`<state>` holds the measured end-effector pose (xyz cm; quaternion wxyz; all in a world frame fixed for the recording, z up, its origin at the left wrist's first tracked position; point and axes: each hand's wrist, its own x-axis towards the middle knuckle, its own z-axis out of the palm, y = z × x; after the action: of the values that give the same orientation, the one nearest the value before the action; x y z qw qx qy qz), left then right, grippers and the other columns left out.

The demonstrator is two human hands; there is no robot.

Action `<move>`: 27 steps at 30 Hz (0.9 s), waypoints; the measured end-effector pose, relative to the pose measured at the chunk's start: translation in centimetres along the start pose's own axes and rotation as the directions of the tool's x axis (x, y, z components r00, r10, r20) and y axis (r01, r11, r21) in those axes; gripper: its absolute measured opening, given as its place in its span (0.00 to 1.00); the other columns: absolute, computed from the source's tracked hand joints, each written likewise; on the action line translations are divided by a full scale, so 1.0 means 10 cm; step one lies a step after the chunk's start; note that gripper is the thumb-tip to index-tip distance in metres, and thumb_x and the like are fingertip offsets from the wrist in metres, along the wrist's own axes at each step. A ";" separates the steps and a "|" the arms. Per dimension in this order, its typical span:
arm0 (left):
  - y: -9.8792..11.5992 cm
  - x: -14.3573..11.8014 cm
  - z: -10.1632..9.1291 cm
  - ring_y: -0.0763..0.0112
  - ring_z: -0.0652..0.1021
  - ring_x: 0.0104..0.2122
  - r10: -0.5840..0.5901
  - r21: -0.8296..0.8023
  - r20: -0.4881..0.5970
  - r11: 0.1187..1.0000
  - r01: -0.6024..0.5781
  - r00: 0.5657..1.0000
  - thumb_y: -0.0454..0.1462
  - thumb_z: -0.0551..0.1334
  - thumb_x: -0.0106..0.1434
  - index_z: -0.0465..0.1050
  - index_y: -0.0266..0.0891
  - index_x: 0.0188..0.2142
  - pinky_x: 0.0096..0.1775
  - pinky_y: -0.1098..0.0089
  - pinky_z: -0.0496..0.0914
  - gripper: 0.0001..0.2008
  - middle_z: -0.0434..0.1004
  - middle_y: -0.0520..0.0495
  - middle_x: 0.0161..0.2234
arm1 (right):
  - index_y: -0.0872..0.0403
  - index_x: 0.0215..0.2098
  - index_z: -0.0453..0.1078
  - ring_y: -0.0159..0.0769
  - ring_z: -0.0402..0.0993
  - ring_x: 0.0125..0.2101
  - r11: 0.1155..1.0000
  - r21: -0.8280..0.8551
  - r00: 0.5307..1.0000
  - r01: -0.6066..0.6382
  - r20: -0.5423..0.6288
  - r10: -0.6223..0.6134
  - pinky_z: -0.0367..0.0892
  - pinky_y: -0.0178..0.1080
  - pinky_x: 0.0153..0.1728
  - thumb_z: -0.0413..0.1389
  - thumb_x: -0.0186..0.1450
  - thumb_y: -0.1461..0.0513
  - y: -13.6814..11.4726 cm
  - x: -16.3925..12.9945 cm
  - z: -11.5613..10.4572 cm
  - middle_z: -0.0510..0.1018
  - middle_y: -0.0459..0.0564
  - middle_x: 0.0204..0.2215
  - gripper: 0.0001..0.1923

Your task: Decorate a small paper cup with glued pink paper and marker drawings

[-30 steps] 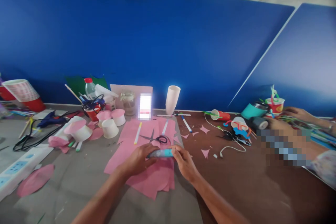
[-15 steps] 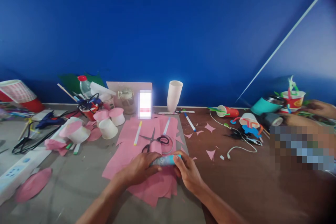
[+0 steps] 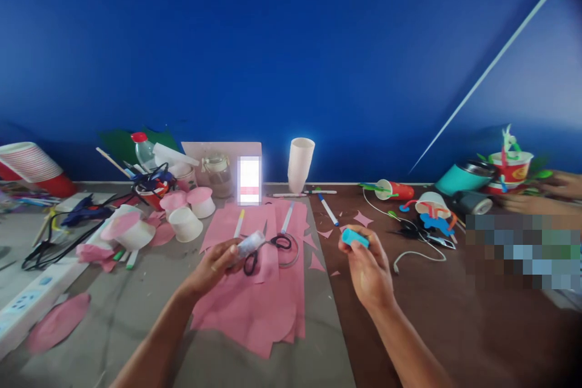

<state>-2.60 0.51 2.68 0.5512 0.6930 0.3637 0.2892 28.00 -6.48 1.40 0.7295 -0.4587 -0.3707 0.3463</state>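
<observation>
While my left hand (image 3: 213, 267) grips the glue stick (image 3: 250, 245) by its pale body, fingers wrapped round it, my right hand (image 3: 369, 267) pinches the blue cap (image 3: 355, 237) between thumb and fingertips, well apart from the stick. So the cap is off; I judge the uncapping done and any gluing not yet begun, since I can't make out a wet patch on the pink paper (image 3: 254, 309), though the view is soft there.

Both hands hang above the table (image 3: 136, 309). The stick is over the pink paper, just beside the scissors (image 3: 266, 248) and a clear ring (image 3: 291, 251) lying on the sheets. The cap is over the brown stretch, near a marker (image 3: 328, 210) and pink scraps (image 3: 362, 219).

Open room lies toward me: bare grey surface left of the paper and bare brown to the right. Farther back it is crowded, with upturned cups (image 3: 186, 222) on the left and a white cable (image 3: 409, 257) on the right. Another person's hand (image 3: 564, 183) works at the far right edge.
</observation>
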 end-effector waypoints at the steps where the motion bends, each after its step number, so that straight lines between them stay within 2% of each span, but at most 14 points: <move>1: -0.01 0.00 -0.01 0.75 0.61 0.23 0.031 -0.042 -0.015 0.999 -0.032 0.999 0.61 0.52 0.68 0.71 0.35 0.35 0.28 0.71 0.58 0.30 0.63 0.54 0.23 | 0.49 0.41 0.70 0.35 0.72 0.31 0.998 0.041 0.999 -0.040 0.007 0.040 0.67 0.38 0.36 0.64 0.59 0.54 0.02 0.02 0.01 0.75 0.45 0.32 0.15; 3: -0.03 0.01 0.02 0.73 0.66 0.26 0.071 -0.101 0.005 0.992 -0.070 0.997 0.60 0.56 0.67 0.71 0.35 0.36 0.32 0.69 0.63 0.28 0.68 0.50 0.27 | 0.49 0.37 0.68 0.35 0.72 0.31 0.985 0.081 0.984 -0.154 0.105 0.146 0.67 0.38 0.36 0.65 0.55 0.58 0.06 -0.02 0.08 0.75 0.44 0.29 0.15; 6: -0.01 -0.01 0.12 0.68 0.71 0.33 0.074 -0.167 0.069 0.984 -0.062 0.995 0.56 0.60 0.67 0.73 0.36 0.39 0.38 0.67 0.66 0.23 0.74 0.47 0.33 | 0.49 0.34 0.64 0.35 0.72 0.30 0.947 0.130 0.926 -0.294 0.284 0.249 0.67 0.38 0.34 0.64 0.54 0.60 0.12 -0.20 0.21 0.74 0.43 0.29 0.14; 9: 0.01 -0.04 0.23 0.64 0.74 0.39 0.040 -0.253 0.085 0.967 -0.017 0.996 0.54 0.63 0.65 0.74 0.38 0.42 0.44 0.63 0.68 0.21 0.78 0.43 0.39 | 0.49 0.39 0.65 0.33 0.72 0.29 0.933 0.142 0.873 -0.331 0.421 0.246 0.69 0.39 0.36 0.62 0.57 0.60 0.11 -0.38 0.29 0.73 0.43 0.33 0.14; 12: -0.05 -0.04 0.33 0.60 0.76 0.44 0.016 -0.353 0.053 0.936 0.003 0.998 0.54 0.66 0.62 0.74 0.42 0.47 0.48 0.60 0.69 0.22 0.79 0.43 0.44 | 0.50 0.43 0.67 0.28 0.67 0.24 0.940 0.032 0.819 -0.340 0.501 0.279 0.66 0.34 0.28 0.64 0.59 0.56 0.07 -0.50 0.33 0.69 0.41 0.32 0.16; 14: -0.11 -0.04 0.38 0.57 0.75 0.47 0.025 -0.347 0.029 0.938 -0.014 0.999 0.54 0.68 0.60 0.74 0.43 0.48 0.48 0.60 0.70 0.24 0.78 0.43 0.46 | 0.51 0.43 0.68 0.25 0.62 0.21 0.938 -0.079 0.796 -0.338 0.508 0.329 0.61 0.31 0.22 0.64 0.60 0.51 0.06 -0.55 0.36 0.67 0.41 0.30 0.18; 16: -0.16 -0.03 0.42 0.58 0.76 0.44 0.030 -0.339 0.015 0.940 -0.023 0.999 0.55 0.70 0.58 0.74 0.44 0.49 0.45 0.61 0.70 0.26 0.78 0.45 0.44 | 0.51 0.45 0.69 0.24 0.59 0.19 0.931 -0.133 0.789 -0.339 0.498 0.358 0.58 0.31 0.19 0.64 0.61 0.47 0.07 -0.58 0.39 0.68 0.41 0.30 0.22; 20: -0.14 -0.03 0.50 0.57 0.75 0.43 0.043 -0.343 0.029 0.939 -0.031 0.999 0.56 0.69 0.58 0.75 0.43 0.50 0.45 0.61 0.70 0.27 0.78 0.44 0.43 | 0.51 0.48 0.68 0.22 0.60 0.16 0.916 -0.154 0.760 -0.370 0.516 0.394 0.58 0.30 0.16 0.67 0.57 0.45 0.12 -0.62 0.45 0.72 0.42 0.31 0.28; 25: -0.06 -0.01 0.59 0.67 0.73 0.35 0.089 -0.371 0.111 0.928 -0.042 0.990 0.50 0.69 0.61 0.75 0.39 0.47 0.39 0.67 0.69 0.21 0.75 0.45 0.37 | 0.52 0.38 0.70 0.24 0.62 0.15 0.911 -0.154 0.796 -0.383 0.445 0.410 0.58 0.29 0.15 0.67 0.55 0.42 0.17 -0.63 0.48 0.70 0.39 0.24 0.27; 27: -0.06 -0.01 0.60 0.69 0.73 0.34 0.102 -0.385 0.109 0.922 -0.053 0.989 0.49 0.69 0.62 0.75 0.38 0.46 0.37 0.69 0.69 0.20 0.74 0.46 0.37 | 0.53 0.36 0.70 0.23 0.60 0.14 0.902 -0.165 0.793 -0.399 0.431 0.429 0.57 0.29 0.14 0.67 0.55 0.41 0.18 -0.64 0.49 0.68 0.38 0.21 0.27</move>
<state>2.07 -2.80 0.74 0.6854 0.6037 0.2370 0.3310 20.42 -9.30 -0.19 0.5124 -0.4576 -0.4336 0.5831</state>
